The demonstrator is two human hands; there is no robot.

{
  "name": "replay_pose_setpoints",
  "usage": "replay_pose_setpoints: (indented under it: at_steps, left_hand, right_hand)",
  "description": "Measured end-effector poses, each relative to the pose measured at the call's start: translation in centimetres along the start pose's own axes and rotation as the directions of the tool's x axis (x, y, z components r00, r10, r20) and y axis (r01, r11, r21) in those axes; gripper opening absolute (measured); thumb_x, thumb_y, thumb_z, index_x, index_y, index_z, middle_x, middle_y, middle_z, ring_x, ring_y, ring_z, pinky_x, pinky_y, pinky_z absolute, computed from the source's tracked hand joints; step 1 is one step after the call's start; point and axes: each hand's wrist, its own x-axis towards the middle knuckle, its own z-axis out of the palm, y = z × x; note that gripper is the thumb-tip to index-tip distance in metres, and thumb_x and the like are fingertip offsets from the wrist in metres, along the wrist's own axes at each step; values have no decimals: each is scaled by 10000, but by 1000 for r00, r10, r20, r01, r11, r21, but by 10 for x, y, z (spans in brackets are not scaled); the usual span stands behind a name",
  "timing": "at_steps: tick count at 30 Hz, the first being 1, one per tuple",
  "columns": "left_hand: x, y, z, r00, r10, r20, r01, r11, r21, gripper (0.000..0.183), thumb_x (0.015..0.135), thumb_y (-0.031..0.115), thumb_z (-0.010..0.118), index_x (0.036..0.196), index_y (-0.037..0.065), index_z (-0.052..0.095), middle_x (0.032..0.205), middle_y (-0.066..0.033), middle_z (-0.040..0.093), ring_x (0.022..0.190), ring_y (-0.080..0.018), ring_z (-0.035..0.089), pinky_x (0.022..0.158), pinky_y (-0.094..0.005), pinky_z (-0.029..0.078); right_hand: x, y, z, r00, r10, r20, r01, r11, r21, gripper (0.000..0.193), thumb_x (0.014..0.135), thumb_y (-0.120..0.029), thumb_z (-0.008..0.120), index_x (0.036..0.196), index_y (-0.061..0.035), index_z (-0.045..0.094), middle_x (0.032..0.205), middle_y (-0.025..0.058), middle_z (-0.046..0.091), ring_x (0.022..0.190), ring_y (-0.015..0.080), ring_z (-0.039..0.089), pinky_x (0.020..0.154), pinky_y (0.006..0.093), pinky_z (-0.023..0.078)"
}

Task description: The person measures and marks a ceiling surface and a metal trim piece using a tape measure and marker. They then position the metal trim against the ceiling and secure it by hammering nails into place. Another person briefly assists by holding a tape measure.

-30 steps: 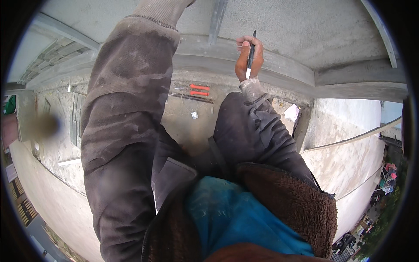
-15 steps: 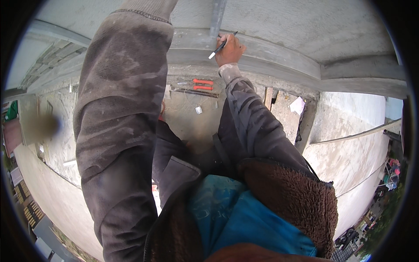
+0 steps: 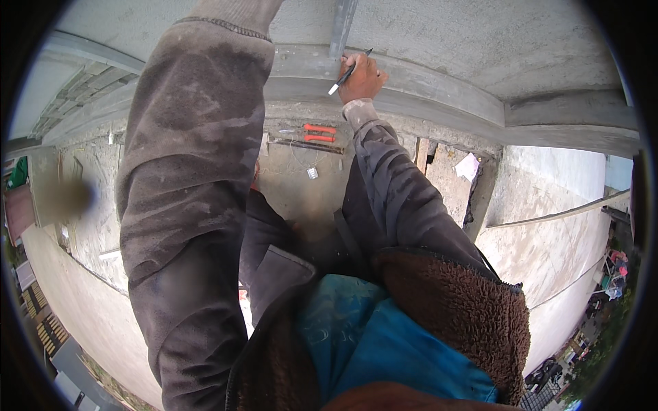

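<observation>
Since a second ago the right hand [image 3: 362,77] has moved left along the beam [image 3: 439,89] and turned the pen [image 3: 348,71]: then it stood near upright with its dark tip high, now it lies slanted, white end down-left, dark end up-right. The right hand is closed around the pen, fingers curled, knuckles against the beam's face just under the metal strip [image 3: 343,26] that runs up the ceiling [image 3: 493,34]. The right forearm, in a dark dusty sleeve, rises from the chest to that spot. The left arm [image 3: 195,178] is raised straight up in a grey, stained sleeve; its hand is cut off by the upper edge, so its grip cannot be told. Below the beam lies a concrete ledge [image 3: 308,185]; near its far edge, under the right wrist, rest red-handled pliers [image 3: 317,133] beside a dark bar, with a small white tag [image 3: 312,172] just nearer. A white scrap [image 3: 467,166] lies at the ledge's right end. Pale concrete walls curve away on both sides, with ground and small coloured things far below at the right.
</observation>
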Motion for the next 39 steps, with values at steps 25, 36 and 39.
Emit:
replay_pose_setpoints:
  at_steps: [25,36,39]
  left_hand:
    - [-9,-8,5,993,61,-101,-55,997,53,462,839,402,775,1039,-5,686,908,-125,723,790,-193,725,682,-290,591]
    - [-7,-4,0,1000,-13,-8,13,1000,18,518,882,374,736,1165,-44,623,1025,-181,701,905,-228,724,623,-299,647]
    - [-8,-4,0,1000,-9,-5,9,999,32,517,882,370,736,1169,-44,622,1027,-181,703,912,-229,725,622,-297,646]
  right_hand:
    - [3,-8,-9,998,42,-44,-40,999,34,214,840,-258,750,875,-185,553,811,-46,602,823,202,581,785,410,331]
    - [3,-8,-6,997,75,2,-75,997,12,208,854,-305,734,876,-188,564,823,-23,597,851,223,591,795,433,352]
    - [2,-7,-6,998,58,-30,-57,998,25,211,851,-307,736,870,-189,562,818,-21,594,842,225,589,793,434,353]
